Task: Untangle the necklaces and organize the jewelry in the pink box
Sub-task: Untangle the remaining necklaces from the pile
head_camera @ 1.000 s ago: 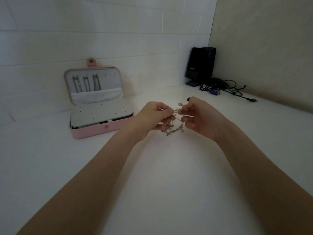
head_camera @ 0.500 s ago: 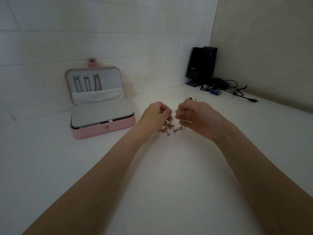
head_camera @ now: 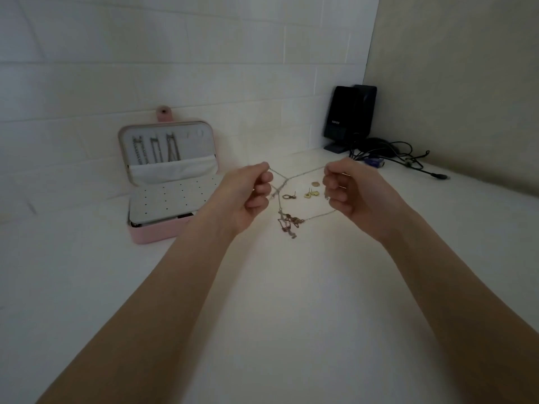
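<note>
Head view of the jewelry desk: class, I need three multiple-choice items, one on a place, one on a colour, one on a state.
1. Where is the jewelry box?
A. left of the hands, against the wall
B. beside the black speaker
C. between the hands

2. What colour is its outer shell?
A. black
B. pink
C. green

3. What are the hands doing?
A. resting flat on the table
B. closing the box lid
C. each pinching the chains stretched between them

Answers:
1 A: the jewelry box stands open by the tiled wall.
2 B: its shell shows pink.
3 C: left hand and right hand pinch the chains.

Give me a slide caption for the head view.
Both hands stretch tangled necklaces beside open pink box.
</note>
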Demonstrator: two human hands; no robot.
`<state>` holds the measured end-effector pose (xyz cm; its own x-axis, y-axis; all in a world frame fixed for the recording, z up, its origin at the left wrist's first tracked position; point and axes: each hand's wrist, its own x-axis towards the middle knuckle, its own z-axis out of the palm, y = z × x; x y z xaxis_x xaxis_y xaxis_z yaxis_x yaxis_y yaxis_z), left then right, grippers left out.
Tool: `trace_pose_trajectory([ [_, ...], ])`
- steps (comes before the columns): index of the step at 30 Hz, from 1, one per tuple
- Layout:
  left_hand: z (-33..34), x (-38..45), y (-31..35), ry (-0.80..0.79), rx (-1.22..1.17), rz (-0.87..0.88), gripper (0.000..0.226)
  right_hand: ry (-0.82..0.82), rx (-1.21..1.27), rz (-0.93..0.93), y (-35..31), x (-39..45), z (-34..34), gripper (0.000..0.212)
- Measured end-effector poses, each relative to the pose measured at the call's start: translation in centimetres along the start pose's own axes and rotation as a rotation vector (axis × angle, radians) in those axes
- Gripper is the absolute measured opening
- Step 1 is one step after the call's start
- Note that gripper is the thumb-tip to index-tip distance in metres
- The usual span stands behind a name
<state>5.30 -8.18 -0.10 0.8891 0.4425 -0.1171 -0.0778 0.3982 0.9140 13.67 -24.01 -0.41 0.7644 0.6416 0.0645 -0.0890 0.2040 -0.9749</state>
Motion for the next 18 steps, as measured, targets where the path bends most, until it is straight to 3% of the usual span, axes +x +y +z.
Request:
trace_pose_trajectory([
  [3, -0.5, 0.2, 0.7, -0.035, -0.161, -0.066, 0.027, 0.114, -0.178, -0.083, 0.3, 0.2, 0.0, 0.021],
  [8, 0.0, 0.0, 1.0, -0.132, -0.358, -0.201, 0.031, 0.267, -0.794, -0.237, 1.6, 0.5, 0.8, 0.009],
  [10, 0.4, -0.1, 1.0, -0.158, -0.404, -0.24, 0.034, 0.204, -0.817, -0.387, 1.4, 0.6, 1.5, 0.012],
  [12, 0.7, -0.2, 1.0, -0.172, -0.455, -0.255, 0.037, 0.044, -0.654, -0.432, 0.9, 0.2, 2.5, 0.011],
  [14, 0.9, -0.1, 1.3, -0.175, -0.497, -0.244, 0.037, -0.095, -0.657, -0.458, 0.8, 0.0, 3.0, 0.017],
  [18, 1.3, 0.0, 1.4, -0.162, -0.544, -0.227, 0.036, -0.15, -0.74, -0.516, 1.5, -0.1, 3.6, 0.019],
])
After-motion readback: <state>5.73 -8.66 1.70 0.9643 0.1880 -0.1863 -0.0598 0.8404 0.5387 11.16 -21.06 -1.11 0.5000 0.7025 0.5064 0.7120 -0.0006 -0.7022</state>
